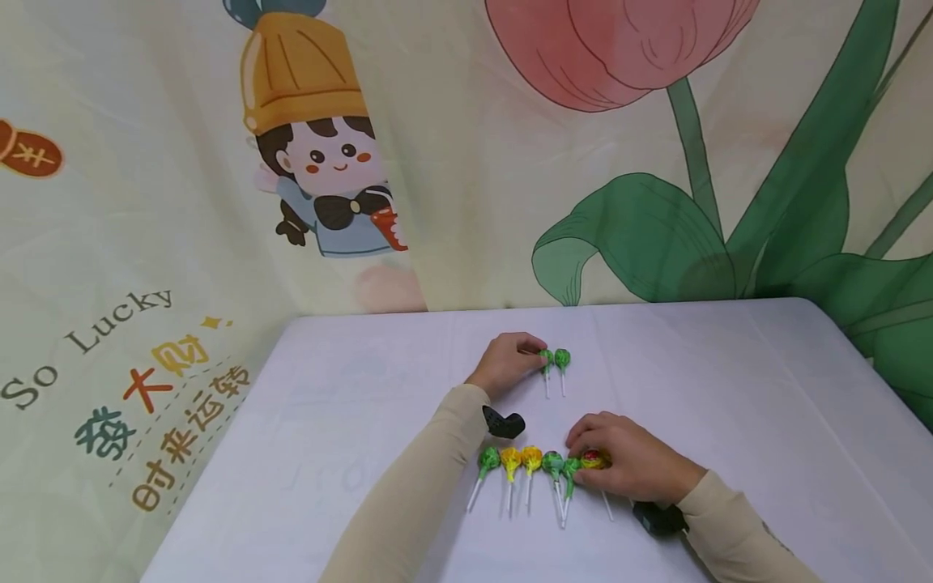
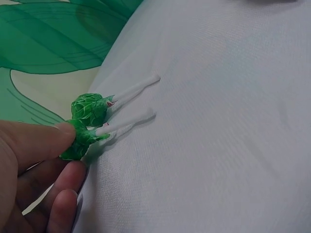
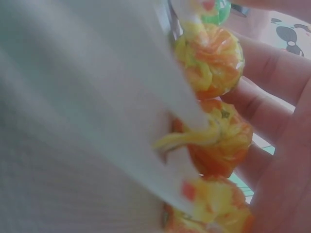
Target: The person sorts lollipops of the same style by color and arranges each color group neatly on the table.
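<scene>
On the near part of the table (image 1: 306, 486), a row of green and yellow lollipops (image 1: 532, 459) is partly covered by the right hand (image 1: 634, 457); whether any is gripped cannot be told. Farther back, a green lollipop (image 2: 82, 144) is pinched at its wrapped head by the left hand (image 1: 508, 363), just beside a second green lollipop (image 1: 562, 359).
</scene>
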Action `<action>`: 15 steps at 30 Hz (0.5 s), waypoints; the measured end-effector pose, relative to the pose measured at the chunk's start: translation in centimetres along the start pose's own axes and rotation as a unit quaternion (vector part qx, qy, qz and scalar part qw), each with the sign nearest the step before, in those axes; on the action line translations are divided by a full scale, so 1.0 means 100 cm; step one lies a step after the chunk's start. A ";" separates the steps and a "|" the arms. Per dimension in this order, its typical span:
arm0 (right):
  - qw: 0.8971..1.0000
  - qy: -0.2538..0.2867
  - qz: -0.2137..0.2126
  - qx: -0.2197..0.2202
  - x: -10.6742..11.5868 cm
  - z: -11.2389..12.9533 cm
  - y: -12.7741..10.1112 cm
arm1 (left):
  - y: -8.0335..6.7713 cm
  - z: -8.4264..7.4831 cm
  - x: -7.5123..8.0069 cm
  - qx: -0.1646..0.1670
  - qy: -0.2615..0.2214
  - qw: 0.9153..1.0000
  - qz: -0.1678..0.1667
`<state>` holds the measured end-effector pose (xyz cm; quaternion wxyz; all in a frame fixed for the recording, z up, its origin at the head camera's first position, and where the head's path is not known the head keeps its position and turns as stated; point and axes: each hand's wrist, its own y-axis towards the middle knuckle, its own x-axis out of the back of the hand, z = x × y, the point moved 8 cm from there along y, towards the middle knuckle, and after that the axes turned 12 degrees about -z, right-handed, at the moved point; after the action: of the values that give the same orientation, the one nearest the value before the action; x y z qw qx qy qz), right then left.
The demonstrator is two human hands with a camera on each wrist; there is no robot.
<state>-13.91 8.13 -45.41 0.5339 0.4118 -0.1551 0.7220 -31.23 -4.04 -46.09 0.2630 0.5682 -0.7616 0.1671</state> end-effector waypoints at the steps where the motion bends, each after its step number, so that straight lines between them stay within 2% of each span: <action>1: 1.000 0.000 -0.001 0.001 0.000 0.000 0.000 | 0.000 0.000 -0.001 -0.001 0.002 1.000 0.000; 15: 1.000 -0.006 0.001 0.003 0.002 -0.002 -0.001 | 0.008 0.004 -0.004 0.011 0.009 1.000 -0.010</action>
<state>-13.92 8.40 -45.38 0.5309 0.4177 -0.1565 0.7205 -31.96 -3.69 -46.59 0.2650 0.5768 -0.7519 0.1782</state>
